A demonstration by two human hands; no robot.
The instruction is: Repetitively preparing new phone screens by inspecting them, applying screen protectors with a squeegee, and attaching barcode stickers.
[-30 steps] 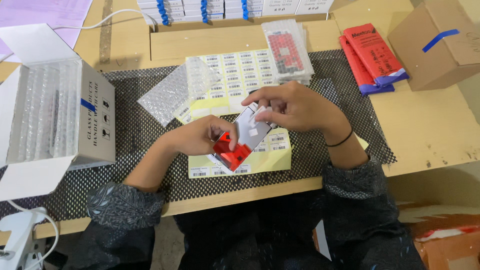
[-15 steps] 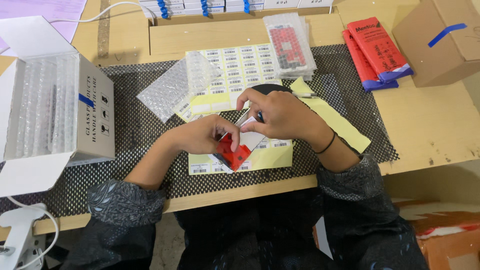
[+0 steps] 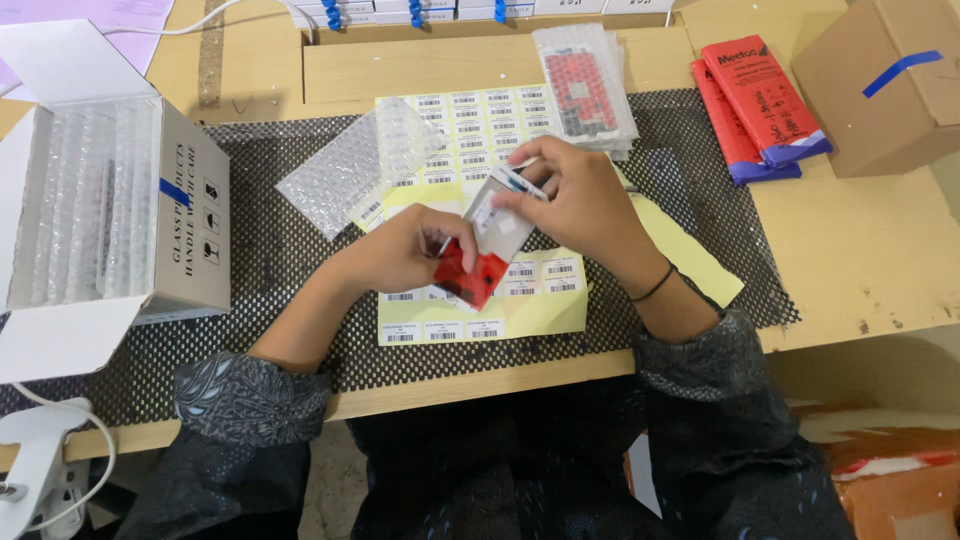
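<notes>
On the mesh mat (image 3: 250, 300), over the yellow label sheet (image 3: 520, 315), both hands close on 1 red-and-clear pouch (image 3: 480, 255): left hand (image 3: 405, 255) pinches its red end, right hand (image 3: 580, 200) grips the top. A loose pinch could let it slip or a label go on crooked.

A yellow sheet of white labels (image 3: 470, 125) lies mid-bench. A white box (image 3: 110, 235) stands open at the left edge. Two red packs (image 3: 752, 105) and a brown box (image 3: 890, 80) sit at the far right corner. A clear bubble bag (image 3: 585, 85) lies at the far edge.
</notes>
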